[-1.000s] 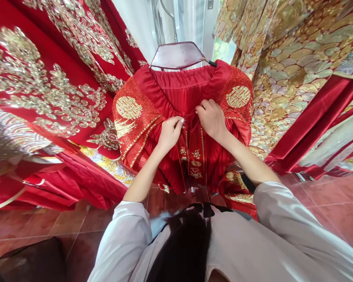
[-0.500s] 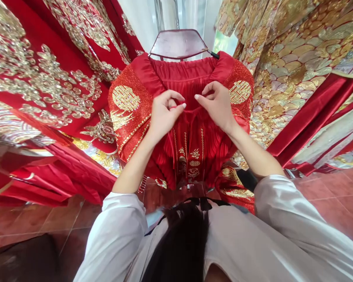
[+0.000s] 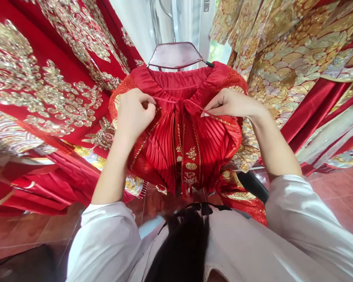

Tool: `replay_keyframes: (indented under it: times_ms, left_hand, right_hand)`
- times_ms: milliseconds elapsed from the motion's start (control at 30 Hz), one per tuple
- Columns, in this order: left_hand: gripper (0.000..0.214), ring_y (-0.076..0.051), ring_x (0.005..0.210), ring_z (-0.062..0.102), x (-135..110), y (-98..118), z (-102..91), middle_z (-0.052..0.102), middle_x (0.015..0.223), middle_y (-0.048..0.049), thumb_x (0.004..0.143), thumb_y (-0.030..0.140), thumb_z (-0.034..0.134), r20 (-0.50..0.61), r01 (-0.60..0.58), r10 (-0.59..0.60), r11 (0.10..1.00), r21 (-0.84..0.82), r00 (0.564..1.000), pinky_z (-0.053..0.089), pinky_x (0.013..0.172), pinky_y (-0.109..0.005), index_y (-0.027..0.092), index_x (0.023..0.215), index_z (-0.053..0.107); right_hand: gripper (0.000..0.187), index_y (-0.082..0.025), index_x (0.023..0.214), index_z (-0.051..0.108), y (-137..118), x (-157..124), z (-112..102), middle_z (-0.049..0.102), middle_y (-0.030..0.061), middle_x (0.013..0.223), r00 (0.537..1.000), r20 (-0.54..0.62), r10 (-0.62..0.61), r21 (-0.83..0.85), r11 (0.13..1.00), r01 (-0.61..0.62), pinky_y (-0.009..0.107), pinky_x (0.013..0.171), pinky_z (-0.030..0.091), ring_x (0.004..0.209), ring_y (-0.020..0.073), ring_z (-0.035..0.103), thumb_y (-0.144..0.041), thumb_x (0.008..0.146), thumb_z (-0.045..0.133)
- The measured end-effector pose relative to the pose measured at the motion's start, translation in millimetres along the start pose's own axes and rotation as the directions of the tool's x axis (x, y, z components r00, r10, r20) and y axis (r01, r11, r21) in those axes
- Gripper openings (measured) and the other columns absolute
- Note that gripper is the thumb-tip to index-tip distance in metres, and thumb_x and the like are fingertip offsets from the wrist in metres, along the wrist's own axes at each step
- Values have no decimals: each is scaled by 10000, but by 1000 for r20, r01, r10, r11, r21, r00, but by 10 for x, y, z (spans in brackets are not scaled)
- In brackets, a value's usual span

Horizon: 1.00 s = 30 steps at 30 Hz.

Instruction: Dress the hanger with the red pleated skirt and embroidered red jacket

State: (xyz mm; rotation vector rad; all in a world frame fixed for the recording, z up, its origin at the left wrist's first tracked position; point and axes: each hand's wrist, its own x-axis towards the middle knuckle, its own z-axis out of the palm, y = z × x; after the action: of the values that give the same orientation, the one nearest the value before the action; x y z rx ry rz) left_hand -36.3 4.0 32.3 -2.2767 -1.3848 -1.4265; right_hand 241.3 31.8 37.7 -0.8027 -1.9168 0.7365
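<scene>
A red garment with gold embroidery point(image 3: 190, 152) hangs on a hanger point(image 3: 176, 55) in front of me. Thin red drawstrings point(image 3: 196, 105) run outward from the front of its gathered neckline. My left hand point(image 3: 136, 111) is closed, pinching one string end at the left side of the collar. On the right, my right hand point(image 3: 229, 103) pinches the other string between thumb and fingers. Both strings look taut, and where they meet at the centre the neckline is drawn together. The exact string ends are hidden in my fingers.
Red garments with gold sequins point(image 3: 67, 94) hang close on the left. A gold scale-patterned garment point(image 3: 288, 78) hangs on the right, beside red satin folds point(image 3: 314, 109). Below is a reddish tiled floor point(image 3: 335, 196), with a dark object point(image 3: 23, 262) at lower left.
My hands have moved apart from the neckline's centre, left and right, drawing the strings out. The collar front has come together, and the garment sits slightly lower in view.
</scene>
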Motion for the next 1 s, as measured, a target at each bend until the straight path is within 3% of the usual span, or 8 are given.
replay_keyframes:
  times_ms: [100,200,267,400,533,767,1000]
  left_hand:
    - [85,-202,783,550,38,18,186,547,755,-49,729,168,660,-229,31,-29,999,7,973,462,715,-326,183,683,590]
    - [168,-194,859,561,134,107,327,559,810,-50,787,287,665,-252,45,-82,987,-151,964,472,699,-288,194,689,564]
    - [218,-166,789,561,182,181,382,553,739,-32,793,337,671,-183,51,-97,969,-241,978,465,672,-270,187,672,568]
    - [259,-116,630,519,191,280,440,534,631,-1,774,369,690,-12,65,-75,924,-376,997,434,590,-242,166,651,587]
    - [242,-104,608,489,161,286,468,535,631,-1,777,319,684,14,78,-80,904,-421,997,421,578,-232,158,637,571]
    - [187,-150,697,520,162,235,464,498,650,-11,750,91,605,106,35,-11,974,-226,994,451,714,-296,165,622,492]
    - [186,-265,1027,496,118,305,478,541,984,-83,758,158,628,29,-78,78,997,-10,997,434,920,-445,171,667,466]
  right_hand:
    - [139,-115,650,682,6,103,109,571,-21,543,985,171,-3,128,992,-19,178,458,383,498,60,483,-208,594,769]
    - [163,-104,760,703,-35,213,285,563,-11,551,999,31,-26,209,978,19,174,434,367,476,55,474,-263,723,693]
    - [203,-125,854,714,-43,263,409,602,-1,618,995,-54,-89,182,979,97,185,481,415,530,71,532,-296,800,619]
    - [246,-183,950,718,28,281,589,680,21,868,941,-141,-307,-139,947,288,229,726,482,786,106,630,-295,885,509]
    - [286,-223,1102,664,106,231,658,669,21,900,944,-81,-320,-454,855,251,227,747,448,869,125,626,-312,922,460]
    - [312,-209,1086,651,137,216,654,647,27,869,947,-34,-321,-611,756,235,210,704,391,821,114,593,-305,953,386]
    - [255,-178,915,650,94,231,624,592,14,735,951,-15,-308,-630,742,230,245,730,379,739,122,550,-290,908,421]
